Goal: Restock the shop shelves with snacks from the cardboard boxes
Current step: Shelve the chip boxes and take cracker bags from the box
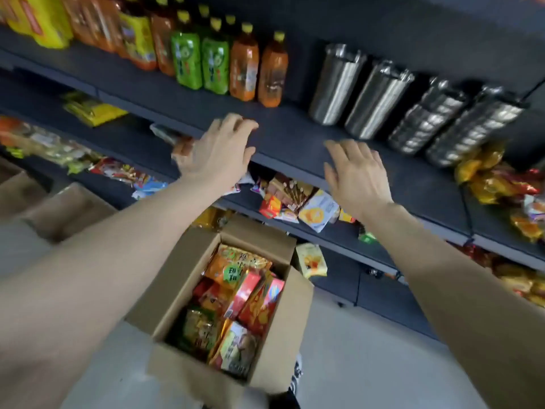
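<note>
While the snacks are sitting packed on edge in the open box, which is lying on the floor right under the person so each packet is an easy reach, neither hand is holding one. The left hand is hovering with fingers loosely bent and the right hand with fingers spread, both empty. They are reaching at the front lip of a dark shelf, but blur is hiding whether they are touching it. Judging by that, the person is sizing up a gap rather than placing. Just under the lip, loose packets are lying heaped. Above, bottles and steel cups are filling that level, so the snacks probably belong lower.
</note>
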{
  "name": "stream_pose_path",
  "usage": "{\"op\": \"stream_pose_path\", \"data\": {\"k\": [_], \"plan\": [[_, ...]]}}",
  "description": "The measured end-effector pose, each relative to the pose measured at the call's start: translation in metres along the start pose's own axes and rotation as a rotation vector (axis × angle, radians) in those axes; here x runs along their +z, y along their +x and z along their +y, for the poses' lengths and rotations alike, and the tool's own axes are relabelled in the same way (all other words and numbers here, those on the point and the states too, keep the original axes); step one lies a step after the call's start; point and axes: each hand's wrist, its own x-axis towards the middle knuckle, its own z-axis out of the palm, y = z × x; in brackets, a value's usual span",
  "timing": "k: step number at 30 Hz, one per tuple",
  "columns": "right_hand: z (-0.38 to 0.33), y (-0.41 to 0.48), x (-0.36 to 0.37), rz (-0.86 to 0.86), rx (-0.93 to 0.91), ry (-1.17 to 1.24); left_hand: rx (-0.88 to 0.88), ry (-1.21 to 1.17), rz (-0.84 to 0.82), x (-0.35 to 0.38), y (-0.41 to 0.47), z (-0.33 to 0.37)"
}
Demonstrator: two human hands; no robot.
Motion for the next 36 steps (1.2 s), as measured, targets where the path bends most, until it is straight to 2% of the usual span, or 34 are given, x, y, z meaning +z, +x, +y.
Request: {"op": "stream_pose_path", "data": {"k": [9,14,20,24,28,31,36], "plan": [[-0.08,-0.16,0.179,-0.433,0.071,0.221,-0.189,-0.038,-0.399,0.164,-0.19,-0.058],[-0.093,-0.231,0.273,-0.609,0.129,0.27,-0.229,-0.061,-0.608,0.271,-0.271,-0.07],[-0.083,-0.289,0.39,-0.829,0.135,0.2,-0.349,-0.174,-0.784,0.389,-0.321,-0.079],[-0.071,-0.295,0.459,-0.872,0.184,0.168,-0.433,-0.227,-0.844,0.46,-0.329,-0.086],[-0.064,-0.294,0.514,-0.763,0.196,0.095,-0.485,-0.26,-0.831,0.515,-0.329,-0.095],[-0.071,-0.293,0.538,-0.8,0.194,0.054,-0.498,-0.265,-0.829,0.549,-0.323,-0.099],[-0.084,-0.295,0.55,-0.765,0.285,0.111,-0.609,-0.362,-0.807,0.574,-0.312,-0.098]]}}
